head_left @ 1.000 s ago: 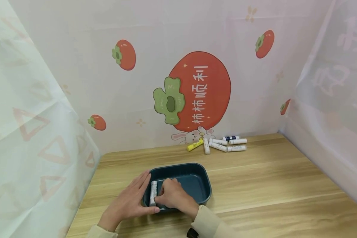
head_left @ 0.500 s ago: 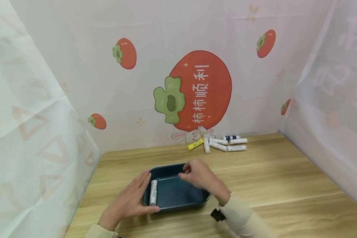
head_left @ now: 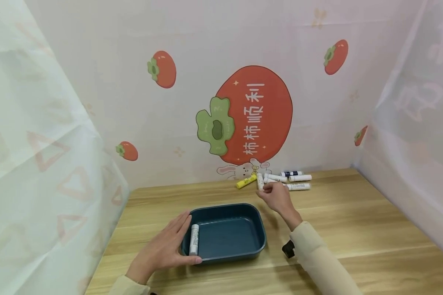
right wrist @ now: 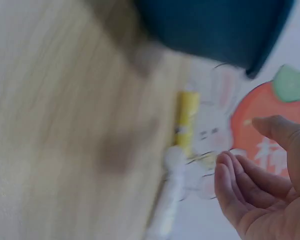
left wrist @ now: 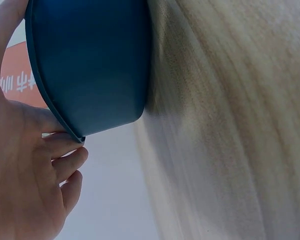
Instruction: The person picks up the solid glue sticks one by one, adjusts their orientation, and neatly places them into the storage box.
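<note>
A dark blue rectangular tray [head_left: 227, 259] stands on the table. My left hand [head_left: 166, 248] rests across its left end, thumb along the front rim and straight fingers at the back corner. Inside, a white capped tube like a glue stick [head_left: 194, 239] lies along the left wall. My right hand [head_left: 278, 199] is beyond the tray, at the near end of another white tube [head_left: 260, 181]. In the right wrist view, its thumb and bent fingers [right wrist: 227, 182] are apart with nothing between them. That view is blurred.
A yellow tube [head_left: 246, 181] lies left of the right hand. Several white tubes [head_left: 299, 186] and a dark blue one [head_left: 291, 173] lie along the table's back edge. Behind them hangs a printed white cloth [head_left: 184, 110], with cloth at both sides of the table [head_left: 339, 221].
My right hand has moved out of the tray, back and right, to the tubes by the cloth. The tube in the tray stays put, and my left hand keeps its place on the rim.
</note>
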`<state>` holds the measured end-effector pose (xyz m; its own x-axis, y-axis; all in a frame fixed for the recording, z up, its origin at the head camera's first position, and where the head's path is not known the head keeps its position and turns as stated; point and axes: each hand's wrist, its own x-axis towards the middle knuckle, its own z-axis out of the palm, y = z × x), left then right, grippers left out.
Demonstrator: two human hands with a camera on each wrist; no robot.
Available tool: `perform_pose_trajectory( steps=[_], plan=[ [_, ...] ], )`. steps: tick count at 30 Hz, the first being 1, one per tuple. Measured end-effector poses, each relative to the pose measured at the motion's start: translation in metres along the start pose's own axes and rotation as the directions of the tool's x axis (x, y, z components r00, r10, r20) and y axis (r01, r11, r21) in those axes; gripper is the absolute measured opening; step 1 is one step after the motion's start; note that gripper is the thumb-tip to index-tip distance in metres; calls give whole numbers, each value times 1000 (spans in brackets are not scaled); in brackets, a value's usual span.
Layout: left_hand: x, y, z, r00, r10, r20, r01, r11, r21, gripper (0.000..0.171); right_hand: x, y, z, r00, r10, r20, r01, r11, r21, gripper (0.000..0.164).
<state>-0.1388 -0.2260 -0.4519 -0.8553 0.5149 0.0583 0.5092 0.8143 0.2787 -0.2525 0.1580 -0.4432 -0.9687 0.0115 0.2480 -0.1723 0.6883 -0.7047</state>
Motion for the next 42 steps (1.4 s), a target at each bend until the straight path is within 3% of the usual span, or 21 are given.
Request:
perform_pose_trajectory(
  steps=[7, 14, 21, 29, 42],
  plan=[
    [-1, 2, -3, 1000, -4, 13, 5, 1000, -5, 126, 21, 20, 14, 994, 103, -42, -105, 994, -34, 25],
    [-2, 4, -2, 1000, -3, 13, 3, 1000, -10, 126, 33, 28, 27, 979, 188, -78, -191, 981, -36, 59],
    [-3, 5, -2, 999, -32, 20, 32, 999, -10, 128, 37, 28, 33, 948, 318, -3, -317, 948, 36, 44],
    [-2, 5, -3, 999, -22, 24, 22, 1000, -6, 126, 43, 28, 37, 944, 327, -46, -329, 942, -59, 38],
    [-1, 4, -3, 1000, -14, 14, 14, 1000, 8, 127, 46, 29, 37, 927, 353, -126, -361, 932, -39, 33]
  ],
)
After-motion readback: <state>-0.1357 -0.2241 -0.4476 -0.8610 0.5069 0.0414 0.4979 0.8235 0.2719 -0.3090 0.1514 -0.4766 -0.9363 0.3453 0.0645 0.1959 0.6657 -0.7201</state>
